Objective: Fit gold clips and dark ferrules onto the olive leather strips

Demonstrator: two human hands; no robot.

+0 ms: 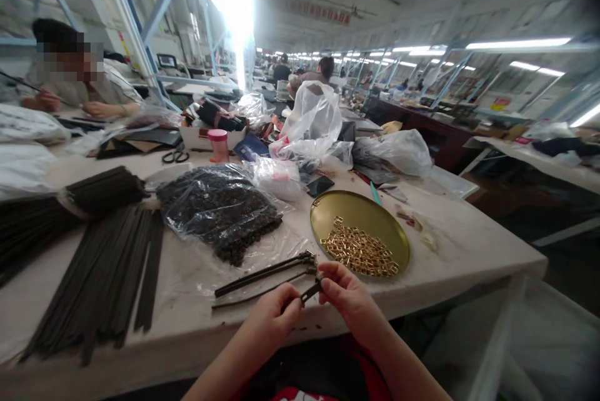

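Near the table's front edge, my left hand [280, 312] pinches one end of a short dark strap [310, 292]. The strap's other end is between the fingers and thumb of my right hand [345, 293], which partly hide it. Just beyond my hands lie several dark straps [262, 275] with metal showing at their right ends. Right of them, a round gold tray [337, 201] bears a heap of small gold buckles [360, 248]. Behind the straps, a clear plastic bag [215, 198] spills small dark pieces [241, 245] onto the table.
Long dark strips [103, 276] and a tied bundle [105, 192] cover the table's left side. Scissors [175, 156], a pink-lidded jar [219, 146] and plastic bags [312, 117] stand farther back. A co-worker [79, 76] sits at the far left. The table's corner is at right.
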